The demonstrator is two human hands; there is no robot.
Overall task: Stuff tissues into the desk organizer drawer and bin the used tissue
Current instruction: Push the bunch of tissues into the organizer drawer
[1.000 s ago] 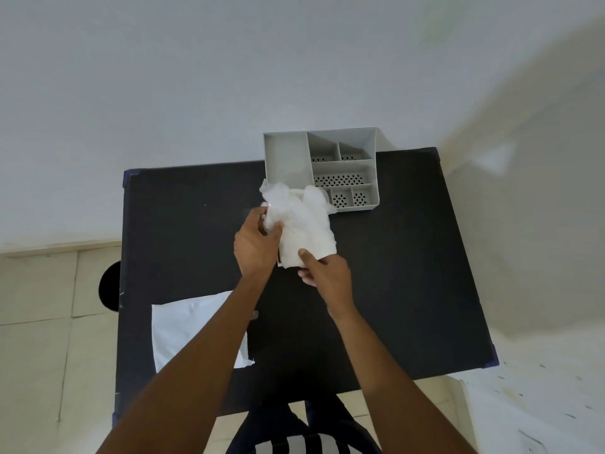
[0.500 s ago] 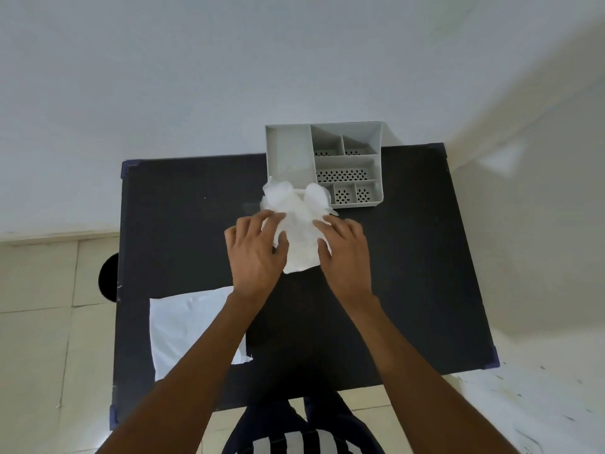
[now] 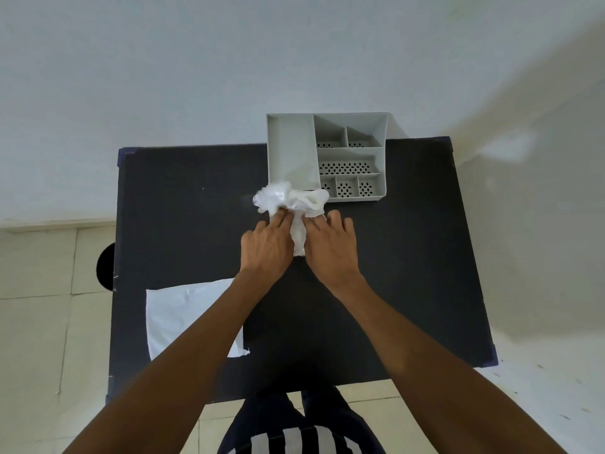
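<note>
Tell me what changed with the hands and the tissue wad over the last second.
Both hands, left and right, turned palm-down and closed in on the tissue wad, pushing it toward the grey desk organizer; their grip went from holding it up to pressing it from both sides. The flat white sheet and organizer stayed put.

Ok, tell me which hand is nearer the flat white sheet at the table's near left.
Left. The left hand is up at the crumpled tissue, its forearm crossing over the flat white sheet. The right hand sits further right, on the tissue's other side.
</note>
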